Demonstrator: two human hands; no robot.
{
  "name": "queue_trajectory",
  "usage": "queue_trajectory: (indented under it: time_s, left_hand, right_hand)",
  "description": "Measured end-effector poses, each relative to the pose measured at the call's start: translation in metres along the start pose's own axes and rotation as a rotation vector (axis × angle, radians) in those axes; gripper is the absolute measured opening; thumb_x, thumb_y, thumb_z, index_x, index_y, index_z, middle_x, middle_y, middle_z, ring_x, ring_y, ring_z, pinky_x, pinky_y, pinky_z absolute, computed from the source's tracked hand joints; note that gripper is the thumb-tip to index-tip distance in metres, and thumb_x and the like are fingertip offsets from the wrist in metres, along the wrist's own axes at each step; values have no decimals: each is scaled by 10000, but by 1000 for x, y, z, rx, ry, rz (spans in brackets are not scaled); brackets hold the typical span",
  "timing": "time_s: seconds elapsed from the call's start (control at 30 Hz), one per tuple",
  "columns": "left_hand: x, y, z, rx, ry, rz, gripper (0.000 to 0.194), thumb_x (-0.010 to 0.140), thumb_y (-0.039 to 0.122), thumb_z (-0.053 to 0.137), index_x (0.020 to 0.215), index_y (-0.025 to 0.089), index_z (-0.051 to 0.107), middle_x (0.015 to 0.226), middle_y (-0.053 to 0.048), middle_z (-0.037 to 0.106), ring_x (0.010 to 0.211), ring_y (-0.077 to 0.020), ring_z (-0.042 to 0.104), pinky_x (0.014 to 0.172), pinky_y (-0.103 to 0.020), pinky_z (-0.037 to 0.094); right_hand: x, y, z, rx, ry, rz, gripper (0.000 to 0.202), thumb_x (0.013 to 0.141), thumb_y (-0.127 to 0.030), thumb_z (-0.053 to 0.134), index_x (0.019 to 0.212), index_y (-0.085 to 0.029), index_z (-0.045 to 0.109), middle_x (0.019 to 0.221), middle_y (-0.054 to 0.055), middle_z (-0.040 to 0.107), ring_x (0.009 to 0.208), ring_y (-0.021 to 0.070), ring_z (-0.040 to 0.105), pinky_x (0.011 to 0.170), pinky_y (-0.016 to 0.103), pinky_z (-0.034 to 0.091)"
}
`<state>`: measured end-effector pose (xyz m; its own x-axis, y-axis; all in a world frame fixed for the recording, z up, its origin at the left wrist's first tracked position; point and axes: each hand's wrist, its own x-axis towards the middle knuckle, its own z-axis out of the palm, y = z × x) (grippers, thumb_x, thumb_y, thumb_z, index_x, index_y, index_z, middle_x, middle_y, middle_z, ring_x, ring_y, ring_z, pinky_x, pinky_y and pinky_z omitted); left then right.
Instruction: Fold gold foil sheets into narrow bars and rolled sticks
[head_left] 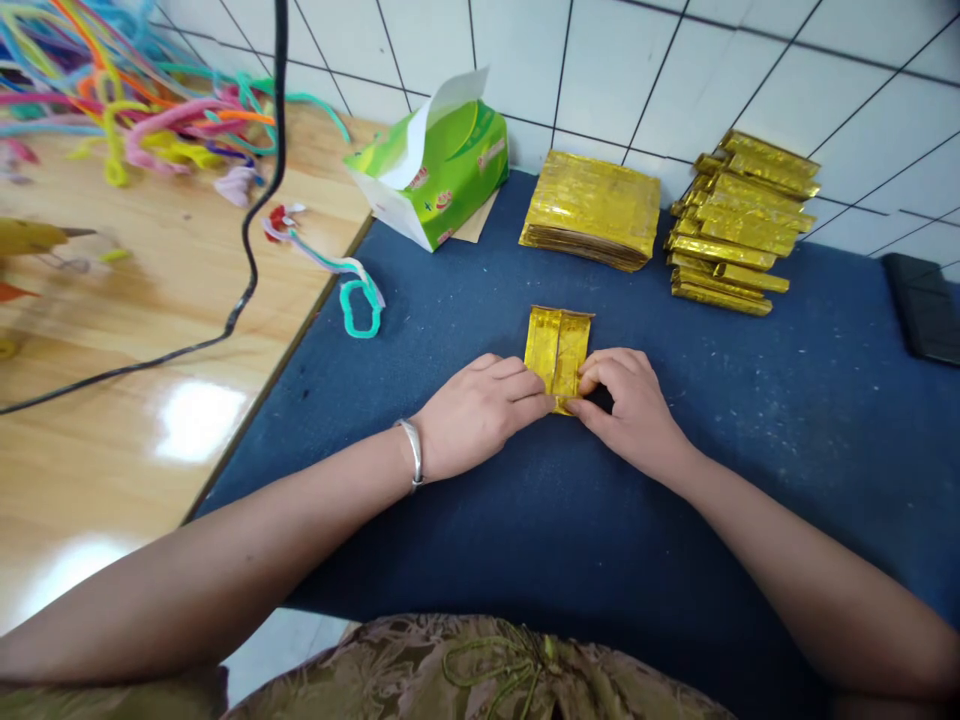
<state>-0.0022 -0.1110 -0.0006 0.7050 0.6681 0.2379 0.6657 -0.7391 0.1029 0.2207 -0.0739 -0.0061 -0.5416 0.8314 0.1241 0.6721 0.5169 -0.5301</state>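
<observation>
A small sheet of gold foil paper [558, 350] lies on the dark blue tabletop, its two sides folded in so that they meet along a middle seam. My left hand [486, 412] has its fingers bent over the near left corner, thumb at the near edge. At the right edge, my right hand [628, 405] pinches the near corner between thumb and curled fingers. Beyond the hands sits a stack of flat gold foil paper [592, 205]. To its right is a loose pile of folded gold foil pieces [739, 225].
A green tissue pack [457, 165] stands by the tiled wall. On the wooden table [150, 320] at left lie colourful pipe cleaners [150, 120] and a yellow glue gun [34, 235]. A black cable [251, 260] crosses that side. A black phone [922, 305] rests far right.
</observation>
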Motion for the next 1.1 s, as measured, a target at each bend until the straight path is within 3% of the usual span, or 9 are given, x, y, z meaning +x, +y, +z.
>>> queue_trajectory:
  time_s: [0.23,0.43,0.57,0.77,1.1]
  left_hand:
    - [1,25,-11,206,-38,-7,213,944,187,450,1009,164,652,946,-50,639,943,-187,544,818,-346,393]
    - [-1,46,-16,347,-90,-12,271,905,99,445,1067,105,662,1048,-79,656,1070,-206,539,899,-357,395]
    - [-1,52,-18,403,-132,4,306,885,105,454,1115,44,646,1048,-132,670,1007,-231,588,878,-358,417]
    - [-4,58,-17,444,-174,16,344,888,106,437,1166,1,611,1121,-203,654,1033,-267,609,873,-377,425]
    - [-6,53,-15,414,-206,40,351,904,126,419,1185,-3,586,1158,-226,628,1031,-275,609,822,-371,446]
  right_hand:
    - [-5,4,2,-13,48,-67,123,808,-279,649,880,-221,568,1020,35,632,1030,231,538,886,406,415]
    - [-22,-8,2,-408,189,-385,204,889,-185,547,1048,-280,634,1145,13,622,1255,230,411,997,402,360]
    - [-32,-20,1,-607,159,-525,237,897,-170,529,1106,-204,635,1161,23,634,1240,212,415,1031,385,336]
    - [-43,-32,5,-733,74,-510,303,905,-158,477,1175,-144,613,1280,63,588,1252,218,410,1037,406,318]
    - [-53,-46,5,-685,18,-503,353,912,-166,435,1203,-53,600,1281,138,597,1161,266,525,935,399,433]
